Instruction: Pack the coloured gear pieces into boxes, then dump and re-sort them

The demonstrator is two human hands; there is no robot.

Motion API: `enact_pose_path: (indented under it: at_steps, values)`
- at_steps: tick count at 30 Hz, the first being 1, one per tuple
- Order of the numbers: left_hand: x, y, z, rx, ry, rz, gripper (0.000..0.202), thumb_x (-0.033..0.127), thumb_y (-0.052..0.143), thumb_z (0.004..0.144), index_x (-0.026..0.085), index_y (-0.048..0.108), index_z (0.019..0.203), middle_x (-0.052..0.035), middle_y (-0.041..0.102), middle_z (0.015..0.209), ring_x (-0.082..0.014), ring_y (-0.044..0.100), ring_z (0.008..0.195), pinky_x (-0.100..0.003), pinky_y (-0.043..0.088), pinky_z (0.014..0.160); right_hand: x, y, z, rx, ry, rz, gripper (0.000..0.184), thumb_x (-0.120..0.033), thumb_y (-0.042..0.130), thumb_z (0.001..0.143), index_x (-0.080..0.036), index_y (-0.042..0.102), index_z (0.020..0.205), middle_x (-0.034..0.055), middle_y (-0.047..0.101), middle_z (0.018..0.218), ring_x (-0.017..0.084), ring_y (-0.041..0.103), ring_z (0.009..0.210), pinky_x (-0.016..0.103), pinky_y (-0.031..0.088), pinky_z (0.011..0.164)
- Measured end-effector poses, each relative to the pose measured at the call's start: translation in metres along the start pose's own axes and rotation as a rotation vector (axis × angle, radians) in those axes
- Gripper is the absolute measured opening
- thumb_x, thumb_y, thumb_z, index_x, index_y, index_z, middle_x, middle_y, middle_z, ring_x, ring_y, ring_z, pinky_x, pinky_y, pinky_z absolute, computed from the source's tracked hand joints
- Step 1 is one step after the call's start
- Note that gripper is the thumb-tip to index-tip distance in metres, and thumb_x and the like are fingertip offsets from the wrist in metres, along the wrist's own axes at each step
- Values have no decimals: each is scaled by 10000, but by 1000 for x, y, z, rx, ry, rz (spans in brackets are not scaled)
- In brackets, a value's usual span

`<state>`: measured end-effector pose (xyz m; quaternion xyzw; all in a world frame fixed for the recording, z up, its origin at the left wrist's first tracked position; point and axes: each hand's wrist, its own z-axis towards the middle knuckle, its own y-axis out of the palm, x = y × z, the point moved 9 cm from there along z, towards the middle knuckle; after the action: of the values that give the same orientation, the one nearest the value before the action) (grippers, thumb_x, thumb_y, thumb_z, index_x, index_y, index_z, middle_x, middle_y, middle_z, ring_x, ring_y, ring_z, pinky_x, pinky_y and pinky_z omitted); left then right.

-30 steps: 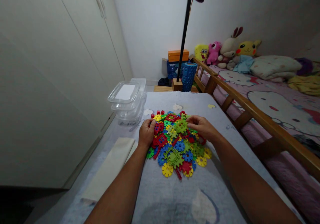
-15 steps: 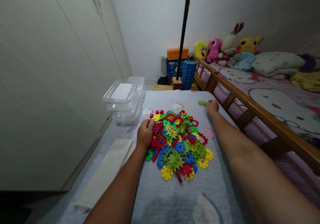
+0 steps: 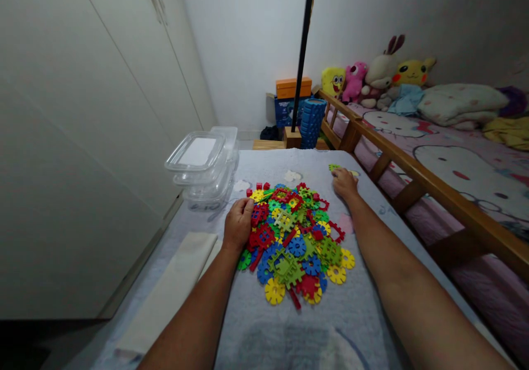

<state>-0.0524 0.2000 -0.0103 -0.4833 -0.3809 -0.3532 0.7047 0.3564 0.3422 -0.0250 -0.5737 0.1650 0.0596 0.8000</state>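
Note:
A heap of flat plastic toy pieces in red, yellow, green and blue lies on a grey-blue blanket. My left hand rests on the heap's left edge, its fingers curled in against red pieces; what they grip, if anything, is hidden. My right hand lies past the heap's far right corner, fingers loosely spread on the blanket and holding nothing. A single green piece lies flat just beyond its fingertips.
Stacked clear plastic tubs with a lid stand at the far left of the blanket. A folded white cloth lies at the left. A wooden bed rail runs along the right, and a black pole rises behind.
My right hand carried a green piece from the heap to the far right, set it down, and has drawn back slightly. The left hand stayed in place.

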Motion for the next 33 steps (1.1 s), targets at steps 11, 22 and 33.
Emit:
enact_pose_path:
  at_steps: [11, 22, 33]
  values:
    - [-1, 1, 0, 1, 1, 6, 423, 546, 451, 936, 201, 694, 966, -67, 718, 1009, -240, 655, 997, -365, 470, 950, -9, -14, 1, 35, -57, 155, 421, -185, 490, 773, -149, 727, 1119, 164, 679, 1285, 315, 569, 1202, 477, 417, 1046]
    - [1, 1, 0, -6, 2, 1, 415, 532, 454, 935, 193, 692, 951, -68, 716, 1007, -234, 649, 987, -367, 476, 966, -105, -5, -36, -569, -269, 602, 317, -309, 692, 753, -167, 717, 1035, 61, 716, 954, 180, 620, 780, 279, 493, 704]
    - [2, 0, 0, -5, 16, 8, 396, 530, 466, 929, 202, 687, 936, -59, 709, 982, -231, 647, 977, -354, 474, 945, -127, 10, -52, -625, -332, 474, 392, -105, 568, 723, -156, 732, 1076, 16, 648, 813, 134, 536, 636, 237, 432, 604]
